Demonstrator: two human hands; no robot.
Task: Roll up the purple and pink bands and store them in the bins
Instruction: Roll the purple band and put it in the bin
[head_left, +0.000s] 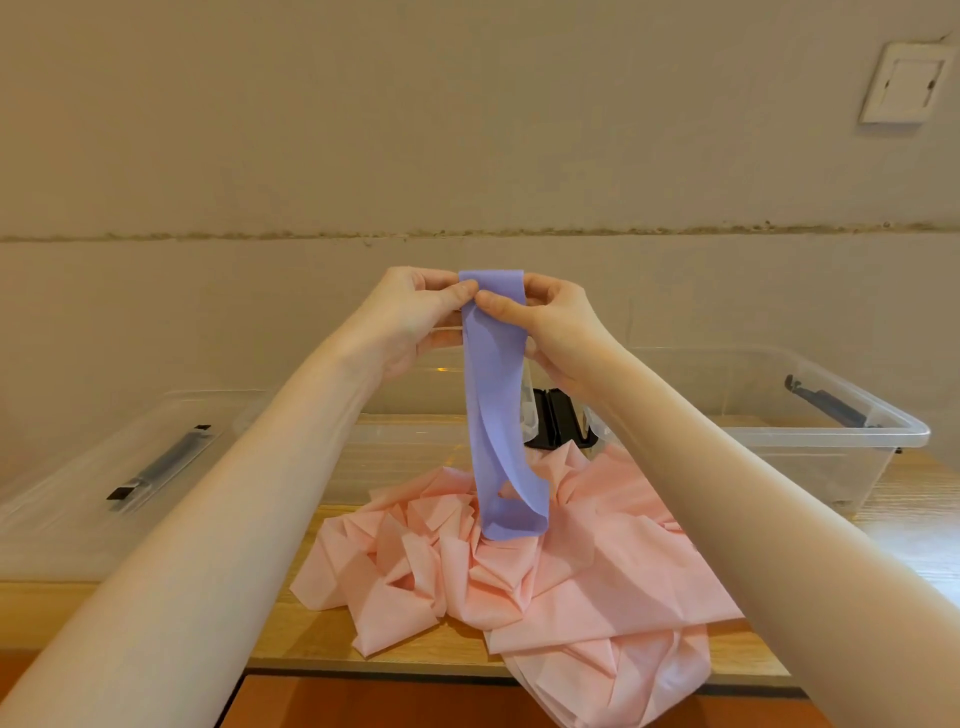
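Hands at chest height over the bench (914, 514): I am watching the left hand (410, 312) and the right hand (550, 317) pinching the top end of the purple band (493, 395), thumbs lying on its near face and nearly touching each other, fingers curling behind it. The two hands are sitting close together, both clamping on the same upper edge.

The purple band is hanging straight down as a flat, smooth lilac strip, twisting once along its length and ending in a loose fold whose bottom is touching the pink band (524, 582). It is matte and even in colour, with a square-cut top edge showing just above the thumbs.

The pink band is lying in a crumpled heap of sharp creases on the wooden bench, one end spilling over the near edge.

Behind the heap, two clear plastic bins are standing side by side: the left bin (405, 457) directly behind the hands and the right bin (810, 415) just beside it, their black latches (558, 418) meeting between them. A clear lid (72, 499) with a dark handle is lying flat at the far left. A white wall switch (901, 83) is showing at upper right.
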